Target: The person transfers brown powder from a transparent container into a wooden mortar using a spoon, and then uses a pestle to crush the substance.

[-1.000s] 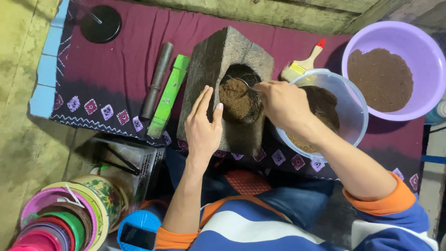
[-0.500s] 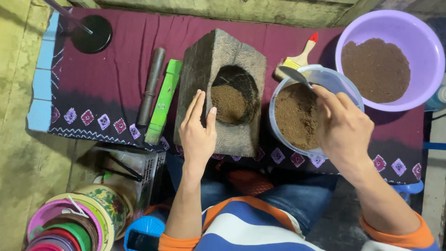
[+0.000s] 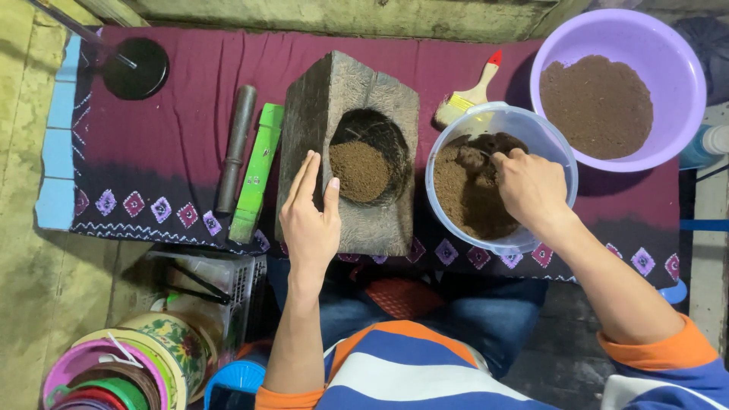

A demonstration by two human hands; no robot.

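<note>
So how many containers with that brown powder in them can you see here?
3. The purple basin at the far right, the clear bucket where the right hand digs, and the wooden block's hollow beside the left hand. None seems hidden.

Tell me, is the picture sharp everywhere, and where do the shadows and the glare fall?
Head view: mostly sharp; the wooden mould block and the brown powder in the clear bucket show fine grain. The right hand looks slightly soft. Deep shadow lies under the cloth's near edge around the black crate. Mild sheen shows on the purple basin rim. The left hand is evenly lit.
</note>
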